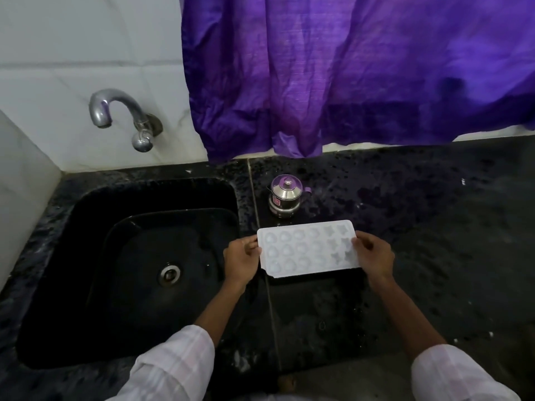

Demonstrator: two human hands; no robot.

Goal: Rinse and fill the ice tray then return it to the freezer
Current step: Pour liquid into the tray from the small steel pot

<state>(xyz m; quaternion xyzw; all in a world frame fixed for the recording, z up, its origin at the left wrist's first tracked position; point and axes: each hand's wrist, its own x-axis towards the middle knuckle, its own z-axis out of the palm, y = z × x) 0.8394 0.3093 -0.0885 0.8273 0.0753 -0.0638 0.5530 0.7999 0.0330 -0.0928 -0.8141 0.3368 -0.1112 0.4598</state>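
Note:
A white ice tray [308, 248] with several shaped moulds lies flat, held level just above the black counter, right of the sink. My left hand [241, 259] grips its left short end. My right hand [373, 254] grips its right short end. The moulds face up; I cannot tell whether they hold water. A black sink [86, 227] with a metal drain [170, 274] lies to the left of the tray. A chrome tap [115, 111] sticks out of the white wall above the sink's far left, with no water running.
A small steel pot with a lid [286, 195] stands on the black speckled counter [434, 241] just behind the tray. A purple curtain [347, 68] hangs over the back of the counter. White tiled walls close the left side and the back.

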